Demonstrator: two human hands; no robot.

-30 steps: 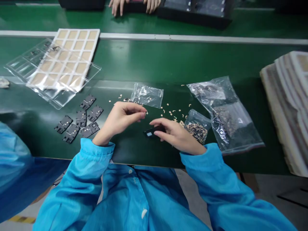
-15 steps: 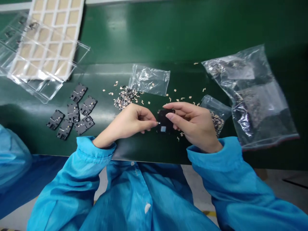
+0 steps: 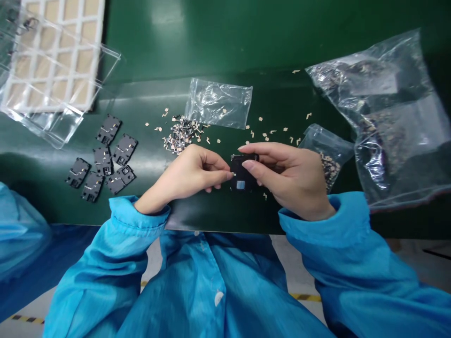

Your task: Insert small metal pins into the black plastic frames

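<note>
Black part [image 3: 240, 170] over the green table [image 3: 229, 47], between the person's two hands, its longer side seeming to point away from the body.
From where I stand, the right hand [image 3: 296, 180] is clamped on its right side. The left hand [image 3: 190, 173] meets its left edge, thumb and finger pinched together on a tiny pale bit [image 3: 234, 174].

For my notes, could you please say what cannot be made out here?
Head view:
Anything pinched by the bare left hand: too small, hidden by fingertips.
Right side of the black rectangular plate: behind the bare right hand.
White-framed tray with tan cells: cut by the top edge.
Contents of the large clear plastic bag: blurred.
</note>
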